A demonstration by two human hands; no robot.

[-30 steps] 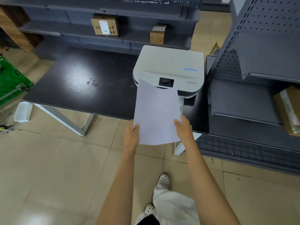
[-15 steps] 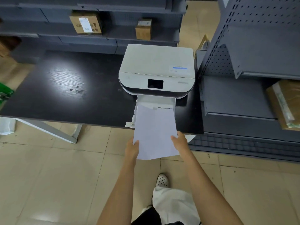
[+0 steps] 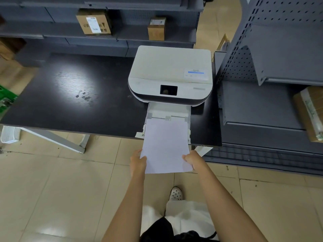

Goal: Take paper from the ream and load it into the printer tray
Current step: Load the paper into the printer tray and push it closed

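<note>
A white printer [image 3: 170, 67] stands on the right end of a black table [image 3: 78, 105]. Its paper tray [image 3: 168, 111] is pulled out toward me over the table's front edge. A thin stack of white paper [image 3: 166, 145] lies with its far end inside the tray, between the side guides, while its near half hangs out past the table edge. My left hand [image 3: 138, 162] grips the paper's near left edge and my right hand [image 3: 192, 159] grips its near right edge. No ream is in view.
Grey metal shelving [image 3: 272, 55] rises close to the right of the printer, with a wrapped brown package [image 3: 310, 112] on it. Two cardboard boxes [image 3: 93, 23] sit on shelves behind the table. A white basket [image 3: 9, 134] lies on the tiled floor at left.
The paper, held raised in front of the printer before, has dropped and slid forward so its far end now lies in the tray. Both hands moved with it.
</note>
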